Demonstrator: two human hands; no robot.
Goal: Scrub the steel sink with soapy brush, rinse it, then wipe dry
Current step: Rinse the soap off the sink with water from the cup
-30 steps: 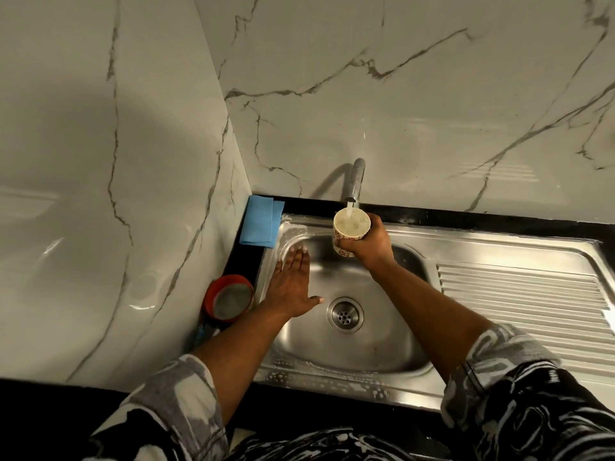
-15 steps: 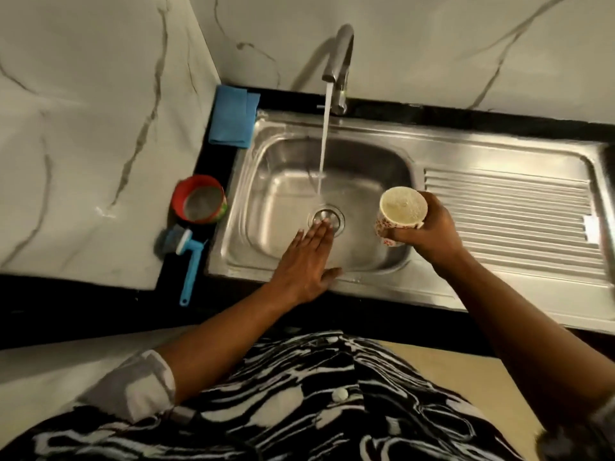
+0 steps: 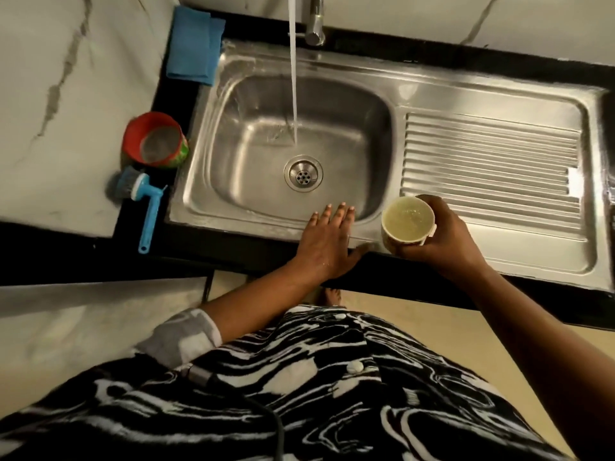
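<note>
The steel sink [image 3: 416, 91] has a basin on the left and a ribbed drainboard on the right. Water runs from the tap [image 3: 314, 24] into the basin behind the drain [image 3: 303, 173]. My left hand [image 3: 329, 244] lies flat with straight fingers on the sink's front rim. My right hand [image 3: 442, 237] grips a cup [image 3: 407, 224] full of water above the front rim, right of the left hand. A blue scrub brush [image 3: 143, 201] lies on the black counter left of the sink. A folded blue cloth [image 3: 194, 44] sits at the back left corner.
A red container [image 3: 153, 141] stands on the counter between the cloth and the brush. Marble walls close in the left and back sides. The black counter edge [image 3: 432, 287] runs along the front, with my patterned clothing below it.
My left hand slid back from the basin floor near the drain to the front rim. My right hand drew the filled cup away from the tap toward the front rim. The view tilted down.
</note>
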